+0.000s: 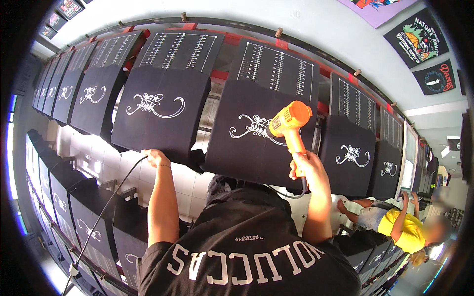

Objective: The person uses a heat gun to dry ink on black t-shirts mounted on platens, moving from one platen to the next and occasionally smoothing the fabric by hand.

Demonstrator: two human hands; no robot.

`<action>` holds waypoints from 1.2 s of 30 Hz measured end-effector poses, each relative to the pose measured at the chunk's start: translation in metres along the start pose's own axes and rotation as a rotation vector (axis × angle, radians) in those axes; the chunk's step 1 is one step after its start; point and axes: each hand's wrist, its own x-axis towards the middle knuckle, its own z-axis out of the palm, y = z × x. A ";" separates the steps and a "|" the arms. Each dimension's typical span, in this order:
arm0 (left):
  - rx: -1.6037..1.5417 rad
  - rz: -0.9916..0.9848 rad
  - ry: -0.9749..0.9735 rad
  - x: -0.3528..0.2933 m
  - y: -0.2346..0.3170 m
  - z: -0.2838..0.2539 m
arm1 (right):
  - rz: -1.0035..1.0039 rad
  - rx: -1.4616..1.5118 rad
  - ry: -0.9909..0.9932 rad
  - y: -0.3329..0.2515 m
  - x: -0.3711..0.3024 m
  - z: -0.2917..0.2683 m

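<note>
orange heat gun (290, 123), a pistol-shaped plastic tool with a stubby barrel, sits high in the right hand (302, 166); its handle runs down into the fist, its barrel lies across to the left and slightly down, aimed at the white swirl print (249, 127) on the black shirt panel (256, 133) directly behind it. right-hand fingers are wrapped tight around the handle, so this hand is the one on the gun, while the left is well apart from it.

left of the heat gun, the left hand (156, 158) rests at the lower edge of the neighbouring black shirt panel with white swirl (160, 113); its fingers look curled onto the fabric edge, and a thin dark cable (106, 207) runs from there down to the lower left.

farther out from the heat gun, more black printed panels line a curved rack (301, 42) to both sides, and a second row sits below left. below right of the gun, a person in a yellow shirt (402, 232) reaches up toward another panel.
</note>
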 end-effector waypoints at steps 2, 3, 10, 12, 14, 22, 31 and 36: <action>-0.065 0.011 -0.025 -0.014 0.007 -0.003 | -0.037 -0.044 -0.014 0.005 -0.002 0.009; -0.089 0.020 -0.041 -0.020 0.009 -0.005 | -0.035 -0.034 -0.039 0.005 -0.004 0.009; -0.232 0.064 -0.087 -0.031 0.011 -0.012 | -0.011 -0.022 -0.024 0.013 -0.012 0.014; -0.241 0.087 -0.116 -0.031 0.010 -0.013 | -0.001 -0.014 -0.005 0.008 -0.016 0.012; -0.270 0.128 -0.159 -0.030 0.009 -0.015 | -0.008 -0.032 0.008 0.007 -0.018 0.012; -0.055 0.148 -0.129 -0.004 -0.003 -0.012 | -0.021 0.004 0.084 0.007 -0.031 0.017; 0.054 0.184 -0.267 0.011 -0.006 -0.015 | -0.026 0.061 0.142 0.016 -0.039 0.012; -0.025 0.145 -0.233 0.010 -0.007 -0.014 | -0.016 0.050 0.201 0.017 -0.044 0.011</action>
